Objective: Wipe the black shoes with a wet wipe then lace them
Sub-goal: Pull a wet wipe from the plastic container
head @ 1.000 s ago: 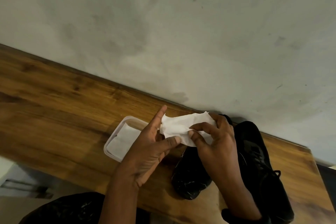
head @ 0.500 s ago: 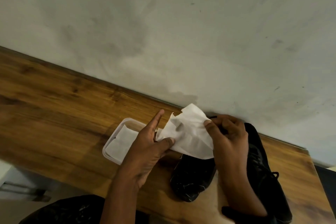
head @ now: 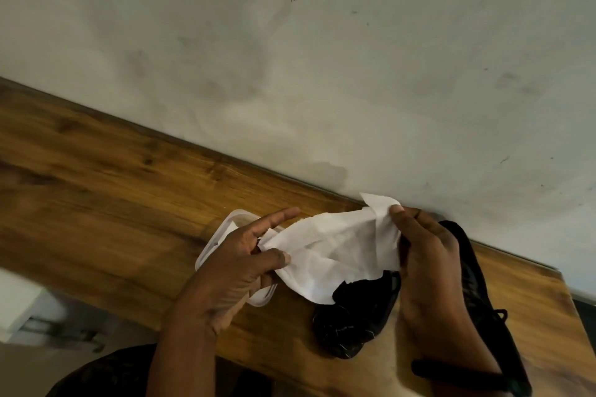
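Observation:
A white wet wipe (head: 335,245) is stretched open between both hands above the wooden table (head: 106,190). My left hand (head: 238,261) pinches its left edge with thumb and fingers, the index finger pointing out straight. My right hand (head: 422,251) pinches the wipe's upper right corner. Two black shoes lie on the table under the hands: one shoe (head: 351,322) shows its toe below the wipe, the other shoe (head: 477,287) lies to the right, partly hidden by my right forearm.
A clear plastic tub (head: 219,238) holding white wipes sits on the table behind my left hand. A pale stained wall (head: 322,58) runs along the table's far edge. The table's right end (head: 567,316) is close to the shoes.
The two hands have drawn apart and the wipe has unfolded from a crumpled bunch into a wider sheet. My right hand moved up and right.

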